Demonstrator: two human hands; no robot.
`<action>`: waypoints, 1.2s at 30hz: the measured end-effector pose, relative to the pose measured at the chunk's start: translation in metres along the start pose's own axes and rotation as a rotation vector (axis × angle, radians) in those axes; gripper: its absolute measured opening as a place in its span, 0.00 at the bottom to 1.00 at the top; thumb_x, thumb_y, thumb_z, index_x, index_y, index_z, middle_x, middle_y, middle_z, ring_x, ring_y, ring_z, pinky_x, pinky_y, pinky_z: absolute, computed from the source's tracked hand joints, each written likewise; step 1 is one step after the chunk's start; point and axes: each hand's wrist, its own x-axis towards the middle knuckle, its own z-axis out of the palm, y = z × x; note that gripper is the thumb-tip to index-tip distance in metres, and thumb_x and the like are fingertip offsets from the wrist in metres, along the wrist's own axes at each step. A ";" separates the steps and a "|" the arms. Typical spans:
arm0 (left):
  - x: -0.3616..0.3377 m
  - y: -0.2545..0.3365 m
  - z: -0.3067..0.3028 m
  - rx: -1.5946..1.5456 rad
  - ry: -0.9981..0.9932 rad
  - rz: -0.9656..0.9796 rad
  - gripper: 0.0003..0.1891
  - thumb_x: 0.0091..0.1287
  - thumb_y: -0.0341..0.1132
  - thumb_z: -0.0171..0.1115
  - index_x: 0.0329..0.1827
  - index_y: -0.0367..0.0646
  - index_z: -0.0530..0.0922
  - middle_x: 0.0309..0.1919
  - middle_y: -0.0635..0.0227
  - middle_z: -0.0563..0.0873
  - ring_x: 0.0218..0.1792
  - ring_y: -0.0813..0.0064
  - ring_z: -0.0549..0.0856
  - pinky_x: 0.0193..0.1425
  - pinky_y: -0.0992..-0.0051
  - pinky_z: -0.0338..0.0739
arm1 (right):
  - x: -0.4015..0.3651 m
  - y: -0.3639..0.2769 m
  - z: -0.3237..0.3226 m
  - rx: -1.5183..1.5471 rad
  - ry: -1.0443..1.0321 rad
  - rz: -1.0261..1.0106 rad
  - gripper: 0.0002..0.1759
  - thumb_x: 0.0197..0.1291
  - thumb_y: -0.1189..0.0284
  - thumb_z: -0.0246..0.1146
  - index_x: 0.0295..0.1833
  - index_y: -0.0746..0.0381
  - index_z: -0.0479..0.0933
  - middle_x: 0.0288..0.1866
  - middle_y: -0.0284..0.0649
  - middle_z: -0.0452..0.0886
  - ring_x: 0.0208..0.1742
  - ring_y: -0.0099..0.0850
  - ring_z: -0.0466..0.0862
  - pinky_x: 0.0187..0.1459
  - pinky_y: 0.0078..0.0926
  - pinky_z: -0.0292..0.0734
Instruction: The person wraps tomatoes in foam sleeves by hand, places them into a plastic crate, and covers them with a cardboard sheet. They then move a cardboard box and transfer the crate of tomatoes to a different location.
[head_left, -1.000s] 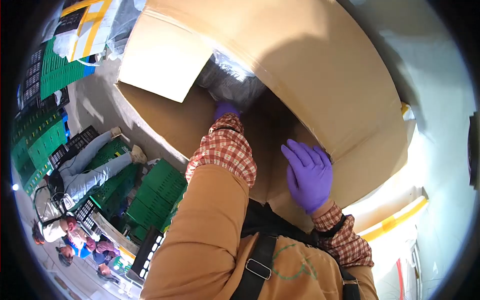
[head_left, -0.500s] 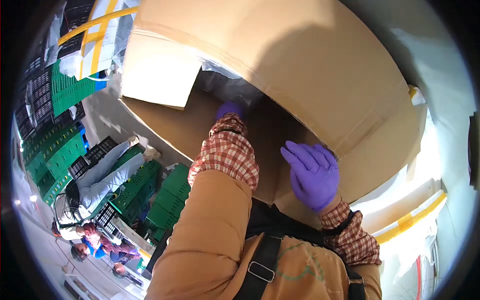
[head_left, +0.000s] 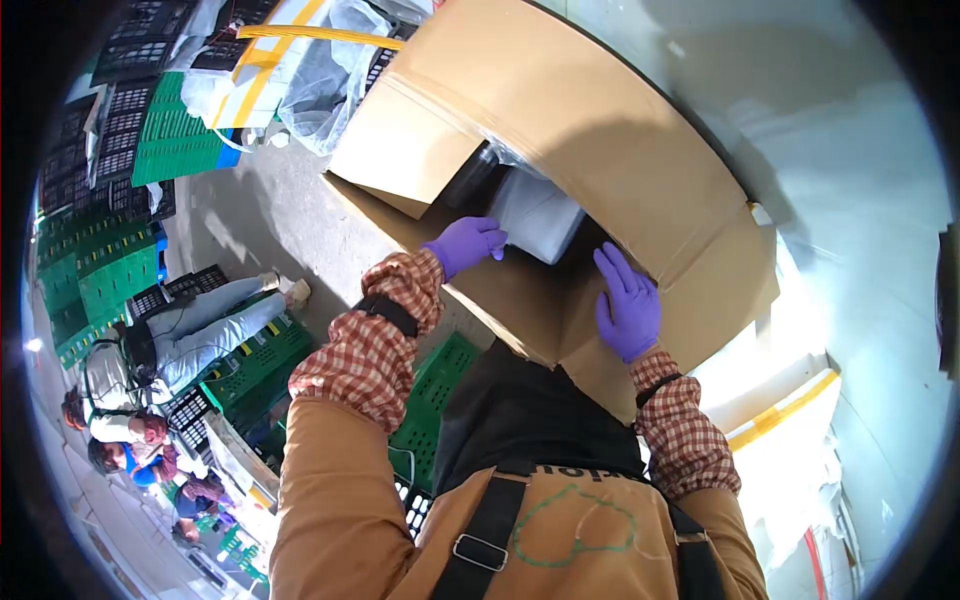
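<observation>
A large open cardboard box [head_left: 540, 75] stands in front of me with its flaps spread. Inside it lies a pale, plastic-wrapped block [head_left: 537, 212], next to darker clear plastic. My left hand [head_left: 468, 246], in a purple glove, is over the box opening just left of the block. Its fingers are bent toward the block, and whether they hold anything is too small to tell. My right hand [head_left: 630, 305], also gloved in purple, rests against the box's right inner side with its fingers stretched out and holds nothing.
Green crates [head_left: 435, 400] stand below left, with more green and black crates [head_left: 180, 135] stacked at the far left. Several people [head_left: 130, 440] are at the lower left. A white box with yellow tape [head_left: 785, 410] is at the right, beside a pale wall [head_left: 870, 280].
My left hand has come up out of the box's depth toward its left edge. The pale block now shows inside. The view has shifted, and my right hand stays by the box's right side.
</observation>
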 end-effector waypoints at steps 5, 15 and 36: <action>-0.052 0.057 0.025 -0.902 0.060 0.036 0.07 0.69 0.38 0.59 0.34 0.46 0.77 0.17 0.75 0.73 0.15 0.87 0.66 0.17 0.85 0.55 | 0.006 -0.004 -0.010 0.014 -0.015 0.068 0.31 0.56 0.79 0.55 0.69 0.60 0.67 0.70 0.43 0.69 0.55 0.38 0.79 0.60 0.38 0.71; -0.195 0.157 -0.037 -1.484 -0.110 0.809 0.05 0.65 0.29 0.56 0.41 0.41 0.73 0.17 0.77 0.61 0.13 0.83 0.59 0.18 0.79 0.53 | -0.021 -0.083 -0.108 0.880 0.415 0.310 0.23 0.69 0.82 0.44 0.68 0.66 0.68 0.68 0.43 0.72 0.60 0.34 0.79 0.60 0.31 0.73; -0.734 0.159 0.032 -0.826 1.024 1.905 0.16 0.73 0.44 0.52 0.27 0.48 0.71 0.11 0.81 0.56 0.09 0.84 0.52 0.12 0.79 0.44 | 0.017 -0.158 -0.055 1.450 -0.672 -0.008 0.29 0.73 0.63 0.41 0.76 0.61 0.55 0.79 0.41 0.53 0.79 0.40 0.54 0.77 0.38 0.47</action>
